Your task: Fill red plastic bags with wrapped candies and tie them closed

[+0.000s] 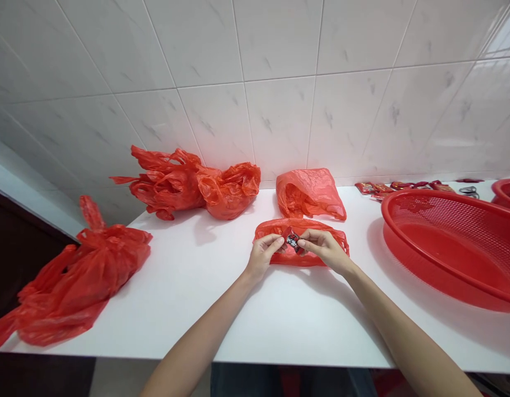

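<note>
Both hands pinch a small red-and-black packet [293,240] with a pale round mark on it; its exact kind is too small to make out. The thumb and fingers of my left hand [264,252] grip its left end. On its right end, my right hand [323,248] holds on with bent fingertips. Beneath the hands, a flat red plastic bag [308,258] lies on the white table [238,314], its middle partly covered by them. Just behind it rests another red plastic bag [310,190], its mouth loosely open toward me.
Knotted red bags [167,184] and a rounded one [230,190] stand by the tiled wall. A large tied bag [89,270] occupies the left end. On the right sit a red mesh basket [453,248], several small red packets [379,188], metal scissor-like handles [468,190] and another red basket [506,190].
</note>
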`<state>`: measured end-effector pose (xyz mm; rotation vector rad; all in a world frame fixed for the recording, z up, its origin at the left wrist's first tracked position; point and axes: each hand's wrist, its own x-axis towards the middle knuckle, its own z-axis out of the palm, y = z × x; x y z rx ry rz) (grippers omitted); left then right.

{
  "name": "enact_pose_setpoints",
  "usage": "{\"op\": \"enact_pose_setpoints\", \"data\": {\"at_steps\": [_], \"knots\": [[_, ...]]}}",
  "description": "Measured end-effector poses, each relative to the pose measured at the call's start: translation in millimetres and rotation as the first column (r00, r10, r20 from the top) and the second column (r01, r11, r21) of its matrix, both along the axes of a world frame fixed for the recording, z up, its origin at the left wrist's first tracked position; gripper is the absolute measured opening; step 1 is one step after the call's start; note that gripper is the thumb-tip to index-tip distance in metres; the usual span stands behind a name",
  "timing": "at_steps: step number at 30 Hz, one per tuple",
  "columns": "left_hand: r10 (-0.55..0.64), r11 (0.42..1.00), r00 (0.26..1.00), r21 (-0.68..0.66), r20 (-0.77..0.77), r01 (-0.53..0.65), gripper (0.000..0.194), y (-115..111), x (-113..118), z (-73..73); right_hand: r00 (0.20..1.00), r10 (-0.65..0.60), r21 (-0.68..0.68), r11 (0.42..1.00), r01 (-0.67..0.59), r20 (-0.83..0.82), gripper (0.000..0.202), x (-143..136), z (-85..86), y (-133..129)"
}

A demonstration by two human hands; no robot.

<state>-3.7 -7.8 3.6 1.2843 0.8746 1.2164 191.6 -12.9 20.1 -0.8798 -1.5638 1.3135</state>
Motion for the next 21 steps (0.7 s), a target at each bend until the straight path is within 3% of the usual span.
{"op": "enact_pose_setpoints", "data": {"at_steps": [21], "knots": [[0.039, 0.998, 0.999, 0.05, -0.007, -0.038, 0.034, 2.8, -2.5, -3.8, 1.0, 0.028, -0.032, 0.999, -0.028, -0.008, 0.034, -4.1, -3.8, -2.5]]}}
